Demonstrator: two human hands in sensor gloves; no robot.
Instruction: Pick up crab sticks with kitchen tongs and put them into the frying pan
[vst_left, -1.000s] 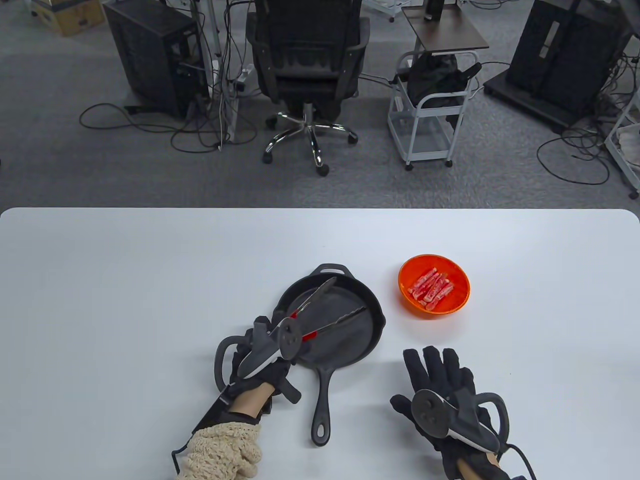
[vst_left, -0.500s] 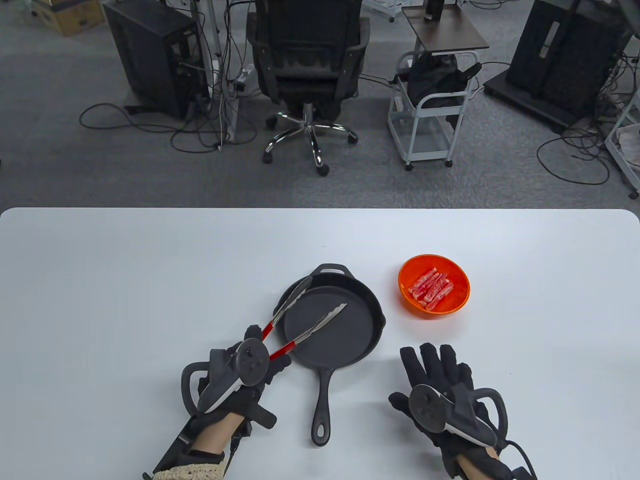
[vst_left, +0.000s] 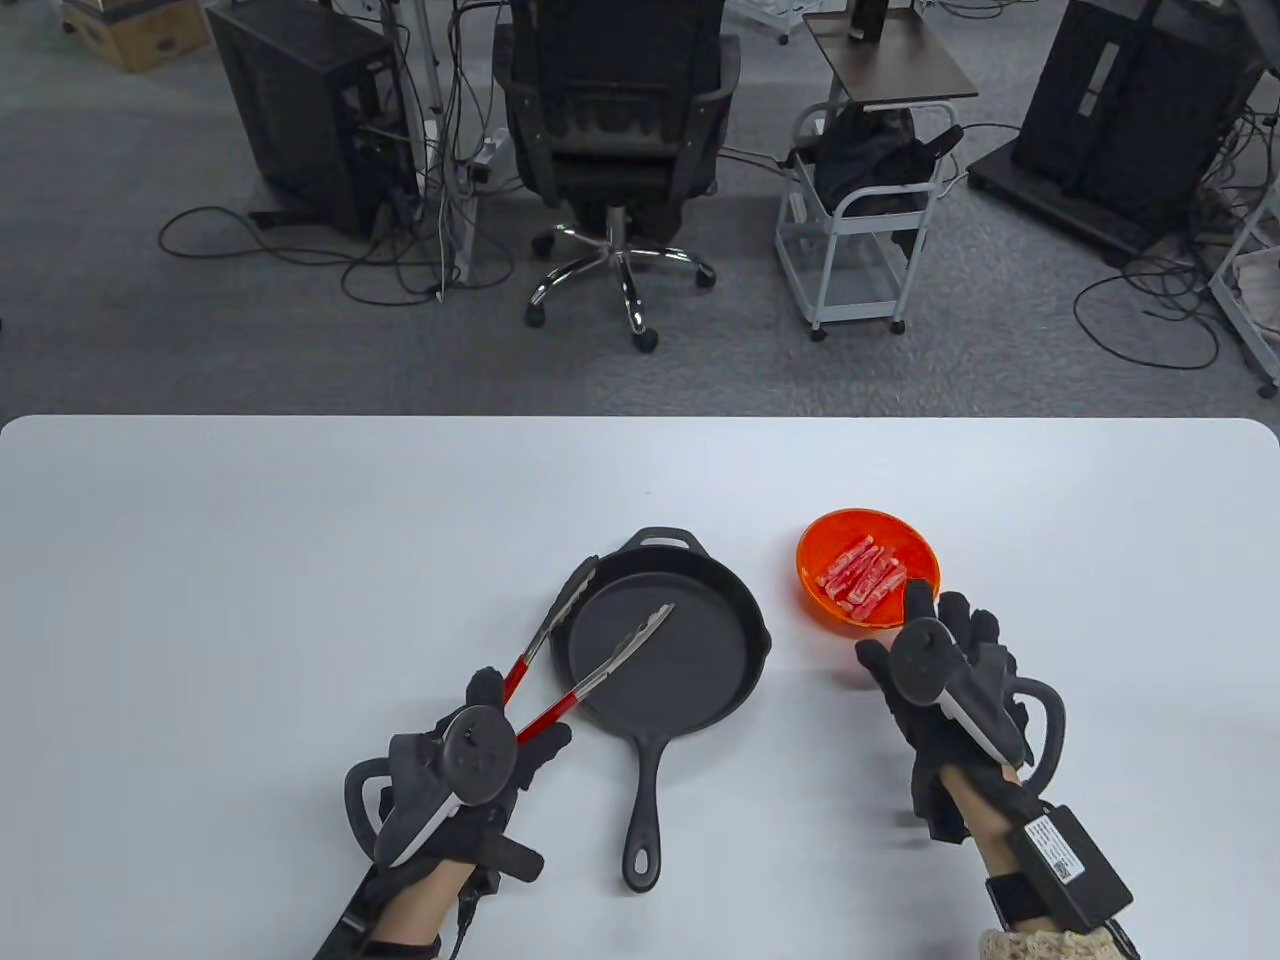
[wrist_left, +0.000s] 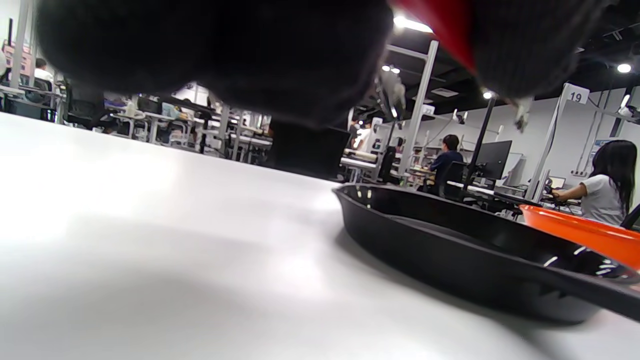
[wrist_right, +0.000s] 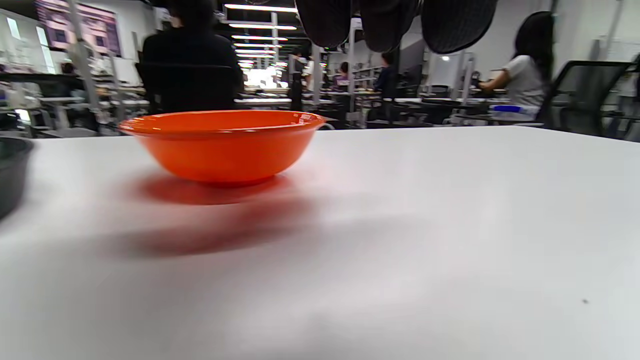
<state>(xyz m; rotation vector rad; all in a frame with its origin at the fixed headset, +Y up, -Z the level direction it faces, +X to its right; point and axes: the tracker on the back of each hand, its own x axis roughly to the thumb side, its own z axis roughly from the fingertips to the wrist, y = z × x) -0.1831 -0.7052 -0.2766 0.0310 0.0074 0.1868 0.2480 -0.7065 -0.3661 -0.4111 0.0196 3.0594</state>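
Black frying pan (vst_left: 665, 650); orange bowl (vst_left: 920, 600); red-and-white striped crab sticks (vst_left: 863, 580); silver kitchen tongs (vst_left: 590, 640) with red grips; white surface (vst_left: 250, 600); black-gloved hands (vst_left: 480, 770).

Left hand (vst_left: 470, 770) fingers curled in a grip, right hand (vst_left: 945, 665) raised, fingers extended

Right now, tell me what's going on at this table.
A person in black sensor gloves is setting up to move food. The left hand grips red-handled metal kitchen tongs, held spread open, one tip over the empty black cast-iron frying pan, the other beside its rim. The right hand reaches the near edge of the orange plastic bowl holding pink crab sticks; contact is unclear. Nothing is in the pan yet.
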